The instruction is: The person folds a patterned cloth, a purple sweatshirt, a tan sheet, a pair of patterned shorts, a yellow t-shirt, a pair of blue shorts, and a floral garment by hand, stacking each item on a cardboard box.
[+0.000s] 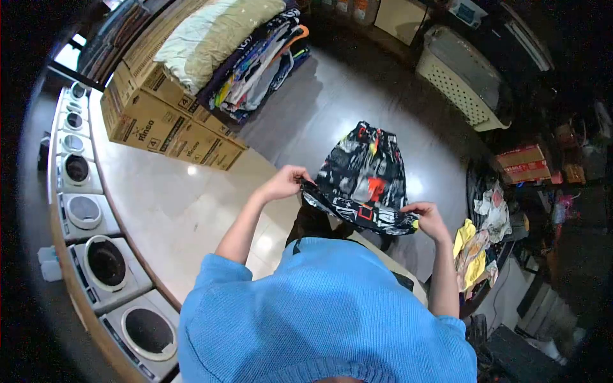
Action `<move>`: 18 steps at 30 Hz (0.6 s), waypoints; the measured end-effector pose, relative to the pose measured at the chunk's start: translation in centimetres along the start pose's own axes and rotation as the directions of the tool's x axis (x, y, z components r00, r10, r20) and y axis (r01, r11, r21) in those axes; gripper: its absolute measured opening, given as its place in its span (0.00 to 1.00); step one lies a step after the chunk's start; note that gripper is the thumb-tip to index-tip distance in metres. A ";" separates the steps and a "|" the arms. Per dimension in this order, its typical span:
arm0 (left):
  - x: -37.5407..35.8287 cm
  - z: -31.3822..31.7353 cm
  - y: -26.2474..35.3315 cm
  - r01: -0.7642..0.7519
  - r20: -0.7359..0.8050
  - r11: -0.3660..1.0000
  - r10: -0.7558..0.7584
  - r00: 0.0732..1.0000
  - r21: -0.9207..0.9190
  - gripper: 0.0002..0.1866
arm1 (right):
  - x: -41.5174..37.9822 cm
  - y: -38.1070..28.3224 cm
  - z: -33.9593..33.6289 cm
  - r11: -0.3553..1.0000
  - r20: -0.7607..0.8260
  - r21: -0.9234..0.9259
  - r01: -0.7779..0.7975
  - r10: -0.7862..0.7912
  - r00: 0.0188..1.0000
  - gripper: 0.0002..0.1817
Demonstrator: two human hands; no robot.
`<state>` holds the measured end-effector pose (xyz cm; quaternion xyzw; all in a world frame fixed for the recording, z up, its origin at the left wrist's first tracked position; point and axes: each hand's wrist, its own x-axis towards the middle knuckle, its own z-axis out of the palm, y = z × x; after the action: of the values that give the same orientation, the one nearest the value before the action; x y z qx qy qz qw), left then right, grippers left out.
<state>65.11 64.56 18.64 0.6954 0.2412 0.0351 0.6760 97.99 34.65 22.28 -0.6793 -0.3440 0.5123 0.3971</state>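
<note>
A black garment [364, 172] with a white, red and yellow print, possibly a pair of shorts, is spread on the dark grey tabletop [281, 137]. Its far end is narrow and gathered, and it widens toward me. My left hand [287, 183] pinches the left corner of the near edge. At the right corner, my right hand [426, 220] grips the same edge between thumb and fingers. Between my hands the near edge is lifted and stretched, sagging slightly in a folded band.
Folded clothes [268, 64] are stacked at the table's far left, beside cardboard boxes [169, 131]. A cream laundry basket [456, 96] stands far right. Loose yellow and white clothes [476, 255] lie on the right. Several front-loading machines [105, 262] line the left wall.
</note>
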 end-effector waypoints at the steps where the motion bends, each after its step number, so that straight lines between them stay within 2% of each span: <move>1: 0.0 0.1 -0.7 0.012 -0.013 1.000 -0.012 1.000 -0.015 0.09 | 0.1 0.6 0.1 1.000 -0.008 0.017 -0.006 0.006 1.000 0.12; 4: 2.9 -1.5 2.8 0.117 -0.111 0.981 -0.135 0.985 -0.153 0.11 | 3.2 1.0 -1.7 0.983 -0.257 0.143 0.114 -0.074 0.963 0.11; 6: 6.6 -2.6 2.5 -0.021 -0.190 0.998 0.010 0.982 -0.055 0.13 | 6.1 1.1 -2.6 0.968 -0.368 0.237 0.087 0.007 0.930 0.08; 8: 10.7 -1.9 1.9 0.015 -0.400 1.000 -0.017 0.916 -0.008 0.17 | 9.0 1.6 -3.6 0.982 -0.413 0.143 -0.126 0.175 0.894 0.11; 9: 12.2 -1.1 1.0 0.184 -0.523 0.962 -0.055 0.850 0.199 0.21 | 10.3 2.4 -3.8 0.964 -0.458 0.095 -0.247 0.263 0.849 0.20; 11: 13.1 2.4 2.6 0.501 -0.703 0.697 0.007 0.712 0.514 0.31 | 11.8 3.2 -2.5 0.882 -0.701 -0.246 -0.402 0.124 0.702 0.24; 12: 12.8 4.1 3.6 0.439 -0.652 0.683 0.071 0.755 0.584 0.33 | 12.5 3.0 -1.4 0.780 -0.784 -0.382 -0.496 0.012 0.621 0.26; 13: 12.9 5.6 3.5 0.346 -0.587 0.675 0.161 0.793 0.652 0.32 | 11.2 0.3 1.3 0.754 -0.811 -0.432 -0.495 -0.084 0.579 0.31; 14: 12.7 7.1 3.0 0.187 -0.509 0.713 0.268 0.818 0.675 0.32 | 10.3 -2.7 2.8 0.647 -0.734 -0.549 -0.529 -0.071 0.675 0.32; 15: 12.9 8.9 0.6 0.045 -0.429 0.632 0.470 0.772 0.774 0.32 | 10.6 -1.3 3.9 0.629 -0.660 -0.684 -0.370 -0.316 0.682 0.32; 16: 12.1 10.4 1.2 0.031 -0.367 0.607 0.439 0.820 0.794 0.33 | 10.7 0.2 5.0 0.559 -0.547 -0.801 -0.213 -0.540 0.640 0.32; 18: 10.5 12.1 0.1 0.001 -0.244 0.447 0.486 0.839 0.894 0.33 | 10.1 0.5 7.1 0.427 -0.365 -0.898 -0.109 -0.584 0.725 0.32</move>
<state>78.90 57.43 14.81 0.9355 0.2742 0.1755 0.1374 93.54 44.58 16.44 -0.8498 -0.4993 -0.0702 0.1537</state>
